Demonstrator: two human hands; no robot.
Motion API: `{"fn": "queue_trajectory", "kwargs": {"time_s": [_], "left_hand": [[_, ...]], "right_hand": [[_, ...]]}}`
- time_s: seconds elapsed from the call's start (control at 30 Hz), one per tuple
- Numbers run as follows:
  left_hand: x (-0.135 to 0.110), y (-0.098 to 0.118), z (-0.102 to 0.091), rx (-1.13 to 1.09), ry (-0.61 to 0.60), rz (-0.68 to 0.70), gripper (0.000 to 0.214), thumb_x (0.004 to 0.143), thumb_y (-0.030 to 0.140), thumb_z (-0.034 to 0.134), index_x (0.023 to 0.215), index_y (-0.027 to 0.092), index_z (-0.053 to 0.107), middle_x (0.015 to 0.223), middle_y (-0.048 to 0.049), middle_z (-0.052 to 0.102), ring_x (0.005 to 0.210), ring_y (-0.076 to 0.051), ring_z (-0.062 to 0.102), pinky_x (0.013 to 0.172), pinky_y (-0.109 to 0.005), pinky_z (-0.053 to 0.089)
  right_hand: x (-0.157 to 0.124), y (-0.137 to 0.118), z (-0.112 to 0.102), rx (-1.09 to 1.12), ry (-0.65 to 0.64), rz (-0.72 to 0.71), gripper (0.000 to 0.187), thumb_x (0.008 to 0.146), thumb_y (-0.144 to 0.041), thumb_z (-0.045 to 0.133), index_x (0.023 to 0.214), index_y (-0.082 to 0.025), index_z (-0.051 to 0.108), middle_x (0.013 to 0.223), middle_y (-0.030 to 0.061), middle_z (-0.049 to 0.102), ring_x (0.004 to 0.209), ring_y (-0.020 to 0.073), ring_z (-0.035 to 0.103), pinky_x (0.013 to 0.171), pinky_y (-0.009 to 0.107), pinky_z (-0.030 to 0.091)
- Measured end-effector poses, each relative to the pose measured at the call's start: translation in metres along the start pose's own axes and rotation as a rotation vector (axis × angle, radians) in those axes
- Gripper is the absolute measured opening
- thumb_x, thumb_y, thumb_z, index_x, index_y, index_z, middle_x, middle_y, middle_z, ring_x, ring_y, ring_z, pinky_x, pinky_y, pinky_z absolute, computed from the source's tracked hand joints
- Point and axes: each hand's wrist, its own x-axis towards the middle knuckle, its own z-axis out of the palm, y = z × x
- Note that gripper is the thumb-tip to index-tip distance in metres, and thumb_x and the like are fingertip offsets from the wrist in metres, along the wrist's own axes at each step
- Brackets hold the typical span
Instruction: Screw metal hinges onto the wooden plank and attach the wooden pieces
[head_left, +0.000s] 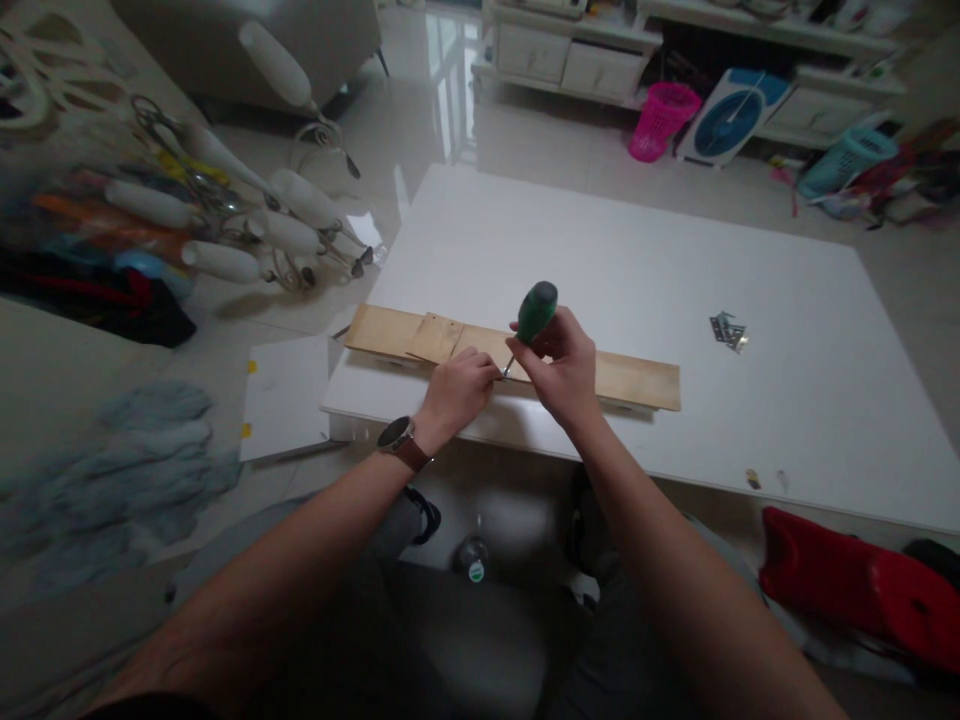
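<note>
A long pale wooden board point(637, 380) lies along the near side of the white table point(600, 240). My right hand point(562, 365) is closed around a screwdriver point(538, 312) with a green and dark grey handle. Its shaft slants down to the board's near edge, by the middle. My left hand point(459, 388), with a watch on the wrist, rests on the board just left of the tip. Its fingers are pinched together beside the tip; what they hold, if anything, is too small to make out.
Several small metal brackets point(729, 332) lie on the table at right, with small brassy pieces point(753, 479) near its front edge. White lamp shades on curved metal arms point(289, 230) stand at left. A red object point(847, 580) is at lower right, a plastic bottle point(472, 557) between my feet.
</note>
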Motion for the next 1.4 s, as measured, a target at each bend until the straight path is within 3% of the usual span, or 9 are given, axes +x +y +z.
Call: {"fn": "queue_trajectory", "kwargs": {"time_s": [0.27,0.53,0.7,1.07,1.27,1.4], "left_hand": [[0.0003,-0.0012,0.0013,-0.007,0.007,0.023,0.023,0.096,0.011,0.062,0.1,0.022,0.082,0.096,-0.0071,0.076,0.102,-0.024,0.067,0.072,-0.034,0.05],[0.0004,0.0002,0.0,0.003,0.003,0.01,0.023,0.095,0.01,0.061,0.098,0.021,0.082,0.096,-0.0077,0.076,0.1,-0.024,0.066,0.071,-0.034,0.05],[0.0007,0.0011,-0.0014,-0.001,-0.007,0.009,0.024,0.095,0.009,0.061,0.099,0.021,0.082,0.096,-0.0085,0.075,0.1,-0.025,0.065,0.073,-0.034,0.051],[-0.0006,-0.0014,0.0018,-0.011,-0.001,0.012,0.024,0.096,0.011,0.061,0.101,0.023,0.082,0.098,-0.0082,0.075,0.104,-0.025,0.065,0.075,-0.034,0.052],[0.0014,0.0032,-0.0017,0.01,-0.032,-0.005,0.025,0.098,0.011,0.06,0.101,0.021,0.083,0.1,-0.0087,0.077,0.103,-0.025,0.065,0.074,-0.035,0.052],[0.0016,0.0034,-0.0013,0.019,-0.028,-0.004,0.025,0.099,0.012,0.06,0.101,0.021,0.083,0.1,-0.0085,0.077,0.103,-0.024,0.065,0.074,-0.035,0.052]], "right_hand": [[-0.0009,0.0005,0.0005,0.097,-0.038,-0.02,0.035,0.088,-0.025,0.07,0.122,-0.029,0.061,0.103,-0.001,0.071,0.066,0.0104,0.06,0.063,0.029,0.054],[0.001,0.0025,0.0002,0.011,0.014,-0.051,0.024,0.087,-0.03,0.077,0.108,-0.026,0.064,0.088,-0.002,0.061,0.066,0.0121,0.056,0.058,0.029,0.047],[-0.0001,0.0002,0.0006,-0.004,-0.003,0.023,0.024,0.088,-0.03,0.074,0.11,-0.026,0.065,0.09,-0.0002,0.069,0.072,0.015,0.063,0.062,0.031,0.05],[-0.0012,-0.0013,0.0007,0.068,-0.043,0.0,0.036,0.088,-0.026,0.071,0.121,-0.029,0.059,0.101,-0.001,0.073,0.069,0.0118,0.062,0.066,0.03,0.054],[0.0008,0.0023,-0.0005,-0.068,0.022,-0.042,0.027,0.086,-0.037,0.08,0.105,-0.026,0.065,0.083,-0.0021,0.058,0.064,0.013,0.05,0.057,0.03,0.045],[-0.0005,0.0033,-0.0011,-0.05,-0.007,0.009,0.027,0.086,-0.036,0.079,0.107,-0.026,0.065,0.086,-0.0007,0.065,0.067,0.0153,0.058,0.06,0.032,0.049]]}}
